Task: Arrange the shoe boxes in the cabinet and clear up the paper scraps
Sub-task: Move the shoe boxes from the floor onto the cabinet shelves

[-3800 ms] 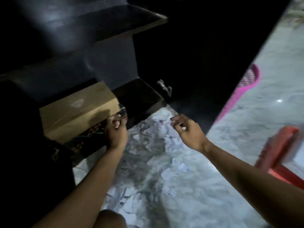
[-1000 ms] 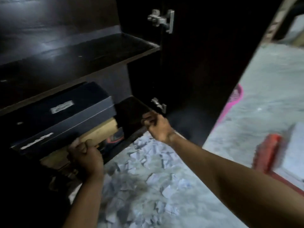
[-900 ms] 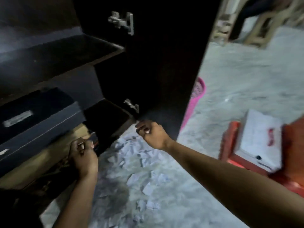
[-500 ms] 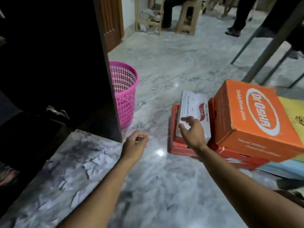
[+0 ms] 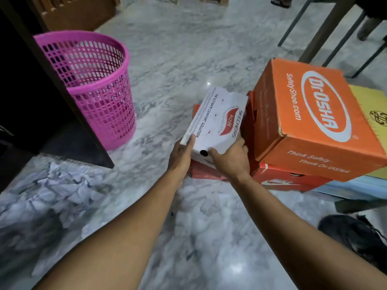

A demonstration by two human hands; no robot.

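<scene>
At far left the dark cabinet door (image 5: 62,97) stands open over a glossy grey-veined marble floor (image 5: 178,59). Crumpled white paper scraps (image 5: 52,191) lie heaped on the floor at its foot. Just beside the door stands a round pink plastic basket (image 5: 92,86) with lattice walls. In the middle, the white shoe box (image 5: 217,120), smooth printed cardboard, sits tilted on a flat red box (image 5: 209,174). The left hand (image 5: 182,155) grips its near left corner, thumb on the lid; the right hand (image 5: 232,160) holds its near right corner, fingers curled round the edge. To the right a large orange box (image 5: 314,118) rests on the red box, touching a yellow box (image 5: 372,107). Metal furniture legs (image 5: 320,28) rise behind.
</scene>
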